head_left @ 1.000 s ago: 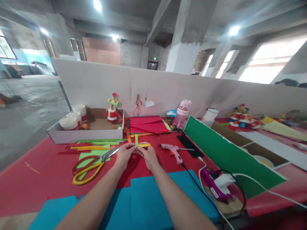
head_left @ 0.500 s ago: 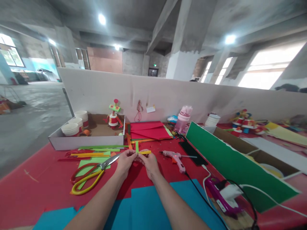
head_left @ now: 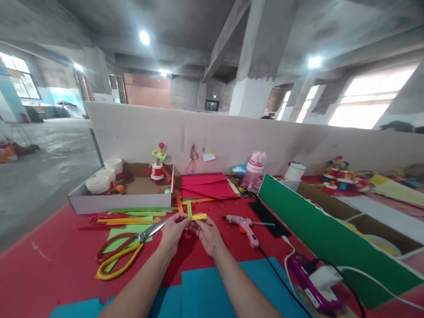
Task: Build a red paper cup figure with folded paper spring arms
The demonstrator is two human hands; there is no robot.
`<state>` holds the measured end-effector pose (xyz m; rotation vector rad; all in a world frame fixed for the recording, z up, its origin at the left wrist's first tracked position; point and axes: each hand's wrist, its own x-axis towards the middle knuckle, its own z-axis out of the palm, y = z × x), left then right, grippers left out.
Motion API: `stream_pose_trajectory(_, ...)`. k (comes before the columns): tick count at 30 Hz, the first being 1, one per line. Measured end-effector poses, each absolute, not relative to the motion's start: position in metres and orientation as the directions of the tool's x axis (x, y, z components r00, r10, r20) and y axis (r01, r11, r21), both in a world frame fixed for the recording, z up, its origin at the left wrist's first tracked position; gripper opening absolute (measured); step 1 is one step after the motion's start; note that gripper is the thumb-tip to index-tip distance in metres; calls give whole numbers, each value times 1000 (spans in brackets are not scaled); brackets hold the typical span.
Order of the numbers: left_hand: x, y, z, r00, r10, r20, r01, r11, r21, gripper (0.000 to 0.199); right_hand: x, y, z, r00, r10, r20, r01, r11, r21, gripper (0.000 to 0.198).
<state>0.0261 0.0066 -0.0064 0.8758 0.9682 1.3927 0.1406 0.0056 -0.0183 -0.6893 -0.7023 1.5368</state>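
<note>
My left hand (head_left: 174,230) and my right hand (head_left: 206,232) meet above the red table, fingertips pinched together. Between them are two narrow paper strips that cross at a corner: a green paper strip (head_left: 189,207) pointing up and away, and a yellow paper strip (head_left: 199,217) pointing right. The left fingers close on the corner where they meet; the right fingers pinch just beside it, under the yellow one. Left of my hands lie large scissors (head_left: 142,237) with red and yellow handles, on a light green paper sheet. A pink glue gun (head_left: 243,224) rests to the right.
Blue sheets (head_left: 205,287) lie in front of me. More strips (head_left: 132,221) are at the left. A cardboard box (head_left: 115,204) holds paper cups and a paper-cup figure (head_left: 157,170). At right stand a green-sided box (head_left: 318,238), a phone (head_left: 268,218) and a purple power strip (head_left: 313,282) with cables.
The yellow strip has shifted and shows more of its flat face. My right fingers have opened out slightly. The whole view has tilted up a little, so things sit lower.
</note>
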Motion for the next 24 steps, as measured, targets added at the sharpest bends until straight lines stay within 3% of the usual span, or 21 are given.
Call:
stream_pose_trajectory(15, 24, 10, -14, -22, 997, -71, -403, 56, 913, 30, 139, 2, -15, -6, 1000, -18, -523, -18, -852, 41)
stream_pose_trajectory(24, 24, 7, -13, -17, 1000, 19, -393, -24, 919, 25, 139, 4, -17, 41, 999, -1, -519, 21, -854, 36)
